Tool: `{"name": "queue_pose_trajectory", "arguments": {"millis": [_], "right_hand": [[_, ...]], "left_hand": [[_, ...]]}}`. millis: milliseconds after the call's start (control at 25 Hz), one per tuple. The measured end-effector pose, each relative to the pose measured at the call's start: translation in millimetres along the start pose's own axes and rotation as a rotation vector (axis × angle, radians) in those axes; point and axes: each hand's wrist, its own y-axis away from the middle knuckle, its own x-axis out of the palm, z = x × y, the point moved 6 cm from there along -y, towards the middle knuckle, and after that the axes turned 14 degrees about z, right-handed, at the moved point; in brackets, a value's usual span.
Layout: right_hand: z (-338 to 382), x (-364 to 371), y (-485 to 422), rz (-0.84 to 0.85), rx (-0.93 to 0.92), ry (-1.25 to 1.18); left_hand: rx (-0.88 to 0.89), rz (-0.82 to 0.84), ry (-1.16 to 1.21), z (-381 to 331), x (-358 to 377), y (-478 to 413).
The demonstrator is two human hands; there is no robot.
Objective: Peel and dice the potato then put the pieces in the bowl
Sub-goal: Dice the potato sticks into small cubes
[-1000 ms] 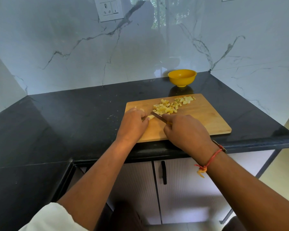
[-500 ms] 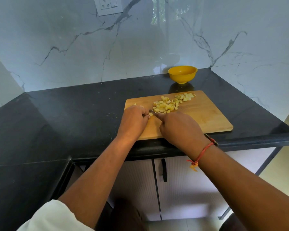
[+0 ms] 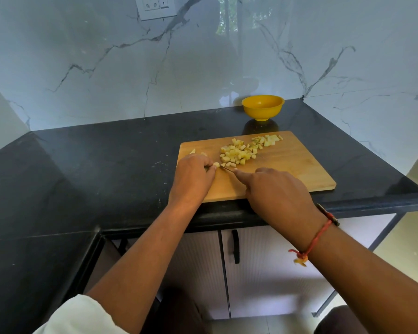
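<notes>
Still dicing — left hand (image 3: 193, 175) curled down over the last potato strip (image 3: 216, 164) to pin it on the cutting board (image 3: 287, 165), right hand (image 3: 275, 191) closed around the knife (image 3: 227, 169), forefinger along the spine for control — diced pile (image 3: 239, 153) pushed clear, bowl (image 3: 262, 107) empty behind.

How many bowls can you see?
1. The yellow bowl sits on the black counter by the wall, just behind the cutting board. No others show; the cupboards below are shut, so more could be hidden.
</notes>
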Motion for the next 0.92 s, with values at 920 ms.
{"name": "queue_pose_trajectory", "arguments": {"millis": [920], "right_hand": [[-49,-9,-28,0.144,0.134,-1.079]], "left_hand": [[-0.046,0.023,0.064,5,1,2]]}}
